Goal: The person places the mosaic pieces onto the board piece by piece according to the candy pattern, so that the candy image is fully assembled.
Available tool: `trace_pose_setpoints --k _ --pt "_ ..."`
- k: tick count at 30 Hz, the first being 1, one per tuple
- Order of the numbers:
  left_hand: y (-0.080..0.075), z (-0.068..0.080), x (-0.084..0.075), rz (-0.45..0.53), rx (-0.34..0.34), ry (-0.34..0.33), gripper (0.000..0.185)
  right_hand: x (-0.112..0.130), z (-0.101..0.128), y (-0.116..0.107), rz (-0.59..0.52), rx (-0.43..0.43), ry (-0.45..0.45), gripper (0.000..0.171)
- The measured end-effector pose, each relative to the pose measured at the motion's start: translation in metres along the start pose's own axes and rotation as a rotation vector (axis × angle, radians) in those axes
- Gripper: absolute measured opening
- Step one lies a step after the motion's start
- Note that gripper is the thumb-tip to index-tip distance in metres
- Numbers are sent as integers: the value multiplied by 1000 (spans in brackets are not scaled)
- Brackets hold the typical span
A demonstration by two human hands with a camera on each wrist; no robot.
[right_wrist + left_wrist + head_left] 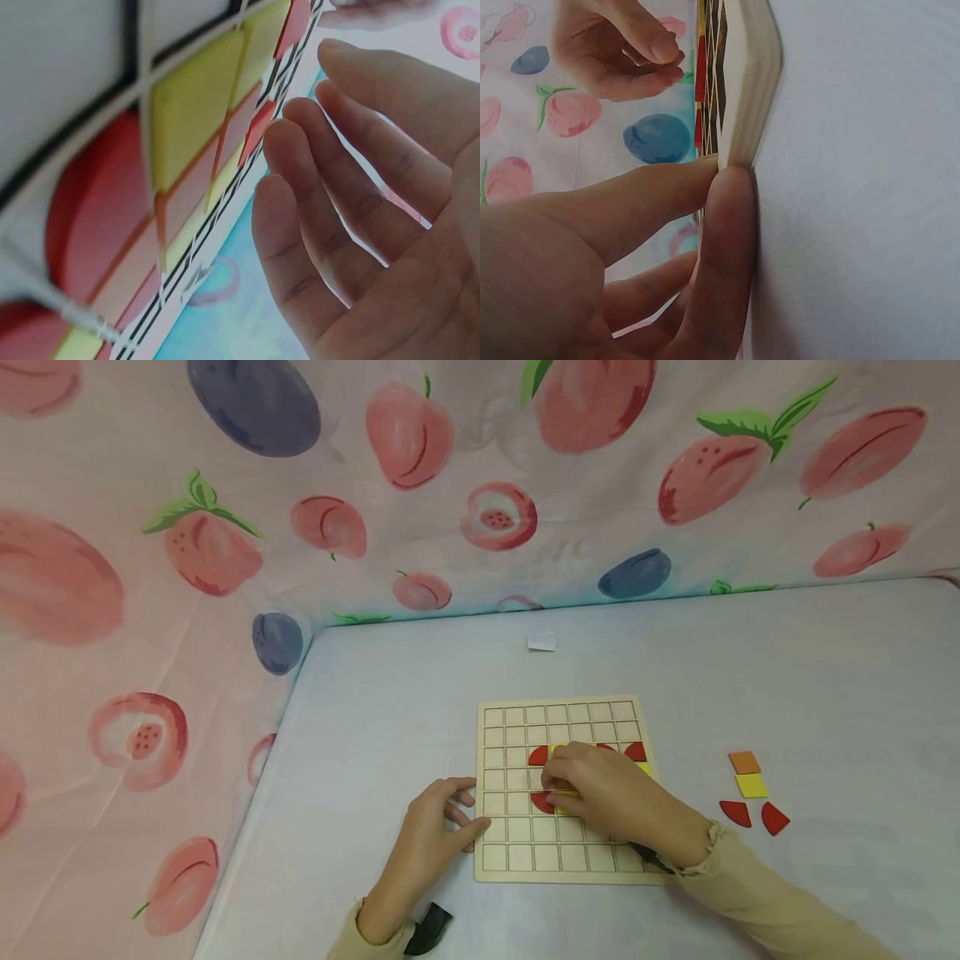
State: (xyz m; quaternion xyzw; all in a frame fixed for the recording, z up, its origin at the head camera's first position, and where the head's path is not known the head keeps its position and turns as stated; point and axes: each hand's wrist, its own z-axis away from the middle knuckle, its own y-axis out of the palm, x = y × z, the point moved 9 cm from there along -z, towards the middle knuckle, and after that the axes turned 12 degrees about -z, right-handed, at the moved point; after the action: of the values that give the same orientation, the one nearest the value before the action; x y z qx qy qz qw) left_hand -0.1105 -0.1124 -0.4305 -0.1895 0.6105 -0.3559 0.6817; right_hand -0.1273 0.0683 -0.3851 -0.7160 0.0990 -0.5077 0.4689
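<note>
I see my left hand (431, 835) nearest, on the pale grey tabletop (825, 693), thumb and fingers pressed against the left edge of the square pale wooden grid board (517, 847); the left wrist view shows fingertips (731, 187) butted on the board's rim, not curled round it, so I read that hand as open and bracing. My right hand (607, 793) lies over the middle of the board, fingers loosely extended and spread in the right wrist view, gripping nothing I can see. Under and around it sit red quarter-circle tiles (537, 756) and yellow square tiles (191, 112) set in the grid cells, partly hidden by the hand. Right of the board, apart from it, loose pieces: two red quarter-circle pieces (753, 816), a yellow square (751, 786), an orange square (744, 762). Further back, a small white paper scrap (542, 642), then the pink fruit-print cloth backdrop (450, 485).
</note>
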Motion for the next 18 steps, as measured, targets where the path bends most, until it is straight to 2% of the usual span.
trace_pose_setpoints --k 6,18 --pt "0 0 0 -7 1 -7 49 -5 11 -12 22 -37 -10 7" --pt "-1 -1 -2 -15 1 -8 49 -17 35 -38 62 -109 -8 13"
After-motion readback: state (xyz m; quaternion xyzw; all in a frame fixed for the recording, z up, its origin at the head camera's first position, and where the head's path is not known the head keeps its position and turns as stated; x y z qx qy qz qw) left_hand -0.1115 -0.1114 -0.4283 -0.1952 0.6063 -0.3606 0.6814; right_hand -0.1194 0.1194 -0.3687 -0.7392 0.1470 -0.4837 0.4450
